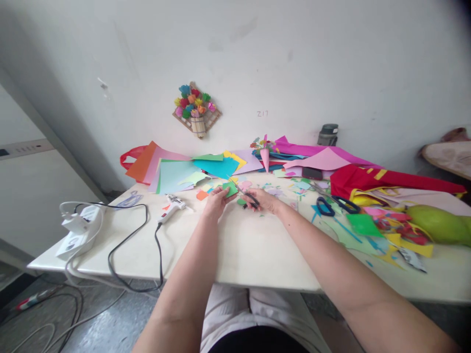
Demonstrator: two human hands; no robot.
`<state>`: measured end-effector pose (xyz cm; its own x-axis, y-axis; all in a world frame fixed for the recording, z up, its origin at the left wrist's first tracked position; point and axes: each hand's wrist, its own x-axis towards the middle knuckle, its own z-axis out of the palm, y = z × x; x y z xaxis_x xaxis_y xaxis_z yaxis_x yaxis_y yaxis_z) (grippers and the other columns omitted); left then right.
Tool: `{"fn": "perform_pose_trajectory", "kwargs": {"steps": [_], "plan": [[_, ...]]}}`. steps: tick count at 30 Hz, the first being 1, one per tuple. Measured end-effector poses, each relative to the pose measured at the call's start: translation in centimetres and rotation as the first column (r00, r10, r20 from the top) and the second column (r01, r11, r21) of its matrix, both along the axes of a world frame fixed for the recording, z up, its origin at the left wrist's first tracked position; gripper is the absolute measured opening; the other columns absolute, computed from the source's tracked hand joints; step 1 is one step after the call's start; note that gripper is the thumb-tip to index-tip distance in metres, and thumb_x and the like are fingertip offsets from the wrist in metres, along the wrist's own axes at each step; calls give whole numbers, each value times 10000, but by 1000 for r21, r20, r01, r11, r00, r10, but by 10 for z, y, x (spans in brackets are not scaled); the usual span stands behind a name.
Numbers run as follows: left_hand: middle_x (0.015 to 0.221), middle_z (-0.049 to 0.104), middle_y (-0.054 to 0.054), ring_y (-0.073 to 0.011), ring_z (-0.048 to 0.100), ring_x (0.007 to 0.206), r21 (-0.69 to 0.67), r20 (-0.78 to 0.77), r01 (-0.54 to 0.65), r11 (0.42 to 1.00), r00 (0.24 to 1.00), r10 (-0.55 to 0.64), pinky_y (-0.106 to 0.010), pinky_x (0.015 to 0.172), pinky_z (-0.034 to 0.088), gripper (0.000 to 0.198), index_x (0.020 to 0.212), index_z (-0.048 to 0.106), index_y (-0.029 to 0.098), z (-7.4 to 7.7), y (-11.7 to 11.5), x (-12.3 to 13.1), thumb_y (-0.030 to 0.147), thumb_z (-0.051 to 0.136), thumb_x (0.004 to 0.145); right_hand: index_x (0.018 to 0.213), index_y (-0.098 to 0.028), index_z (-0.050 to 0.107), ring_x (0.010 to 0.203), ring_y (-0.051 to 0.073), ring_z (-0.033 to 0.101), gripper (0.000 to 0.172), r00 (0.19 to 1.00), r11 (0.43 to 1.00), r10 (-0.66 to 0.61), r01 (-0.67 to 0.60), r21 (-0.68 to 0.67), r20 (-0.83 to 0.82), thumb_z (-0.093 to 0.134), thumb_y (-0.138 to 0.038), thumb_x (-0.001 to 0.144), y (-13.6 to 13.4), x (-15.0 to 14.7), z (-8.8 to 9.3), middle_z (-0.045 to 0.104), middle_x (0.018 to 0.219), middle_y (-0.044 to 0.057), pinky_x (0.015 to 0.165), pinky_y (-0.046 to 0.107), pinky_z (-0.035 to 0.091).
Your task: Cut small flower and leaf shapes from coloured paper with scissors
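In my left hand (pixel 218 200) is a small piece of green paper (pixel 230 189), pinched between thumb and fingers above the middle of the table. My right hand (pixel 263 201) grips a pair of scissors (pixel 251 198) with dark handles. Their blades point up and left, close to the green paper; whether they touch it I cannot tell. Around both hands lie small cut bits of coloured paper, among them an orange piece (pixel 202 195) left of my left hand and pink ones behind.
A hot glue gun (pixel 172 210) with a black cord lies left, near a white power strip (pixel 83 230). Coloured sheets (pixel 176 175) line the wall. Larger scissors (pixel 333 202), a green sheet (pixel 364 225) and scraps lie right. A dark bottle (pixel 327 135) stands behind.
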<state>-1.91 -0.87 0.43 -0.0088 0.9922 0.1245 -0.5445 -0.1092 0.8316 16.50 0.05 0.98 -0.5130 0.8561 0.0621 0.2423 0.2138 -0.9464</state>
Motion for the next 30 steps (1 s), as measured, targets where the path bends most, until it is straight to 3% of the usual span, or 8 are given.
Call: {"fn": "perform_pose_trajectory", "kwargs": {"steps": [16, 30], "plan": [[736, 670, -43, -207, 675, 818, 4, -1, 48, 999, 999, -48, -382, 848, 537, 171, 678, 591, 132, -4, 3, -1, 132, 754, 624, 708, -158, 524, 368, 53, 446, 283, 1000, 1000, -10, 10, -6, -7, 609, -423, 757, -6, -4, 3, 534, 516, -40, 314, 165, 256], [697, 638, -16, -148, 648, 721, 8, -4, 49, 999, 999, -49, -341, 827, 539, 118, 667, 605, 130, -3, 1, -3, 118, 720, 643, 703, -158, 529, 347, 58, 408, 243, 998, 999, -11, 8, -35, -59, 568, -387, 776, -6, -6, 2, 498, 466, -45, 322, 185, 208]]}}
